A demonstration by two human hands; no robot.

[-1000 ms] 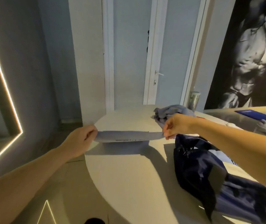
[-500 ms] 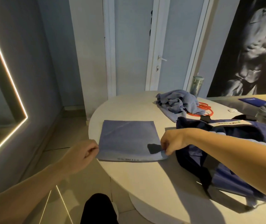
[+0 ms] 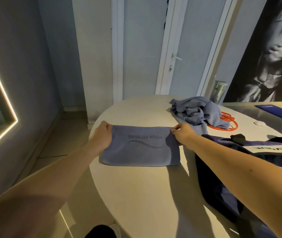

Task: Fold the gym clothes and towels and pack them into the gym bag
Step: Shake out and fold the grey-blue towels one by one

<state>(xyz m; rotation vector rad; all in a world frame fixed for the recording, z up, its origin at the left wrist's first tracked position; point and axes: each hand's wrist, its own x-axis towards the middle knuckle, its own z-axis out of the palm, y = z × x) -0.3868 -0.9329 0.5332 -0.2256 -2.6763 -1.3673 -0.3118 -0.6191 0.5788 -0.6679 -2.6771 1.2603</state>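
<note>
Head view. A blue towel (image 3: 142, 146) lies folded into a flat rectangle on the pale rounded counter (image 3: 136, 194), near its left edge. Dark lettering on the top layer reads "YOGA FITNESS", upside down from this viewpoint, with a wavy line on the side of the words nearer the viewer.

The hands are apart, one at each far corner of the towel. The left hand (image 3: 102, 135) grips the far left corner with curled fingers. The right hand (image 3: 183, 134) pinches the far right corner between thumb and fingertips.

Just right of the towel, the dark navy gym bag (image 3: 226, 182) rests on the counter, partly under the right forearm. A white patch (image 3: 270, 148) on the bag carries dark capital letters, also upside down; they cannot be read with certainty.

Beyond the right hand lies a crumpled heap of blue cloth (image 3: 196, 112), which covers part of an orange band (image 3: 231, 125). Farther right, a blue card (image 3: 277, 112) bears white writing too small to read. A metal cup (image 3: 220, 90) stands at the counter's far edge, beside a large black-and-white poster (image 3: 265, 57). A white door with a lever handle (image 3: 176, 57) is behind the counter, and a light strip (image 3: 1, 98) glows on the left wall.
</note>
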